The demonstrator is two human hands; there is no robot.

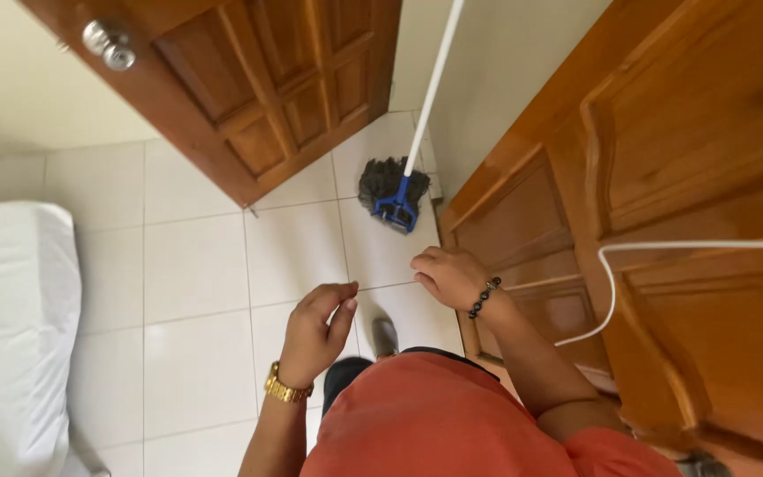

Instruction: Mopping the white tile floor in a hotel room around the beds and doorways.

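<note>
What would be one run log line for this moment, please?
left hand: empty, fingers curled | right hand: empty, near wooden door | mop: leaning in corner, untouched | floor: white tiles

1. Two wooden doors: one at the top, one on the right.
2. One mop on the floor.
3. One white cord.
4. One white bed.
5. Two hands: left, right.

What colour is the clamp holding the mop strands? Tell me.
Blue clamp, below a white handle; seen in the head view.
</note>
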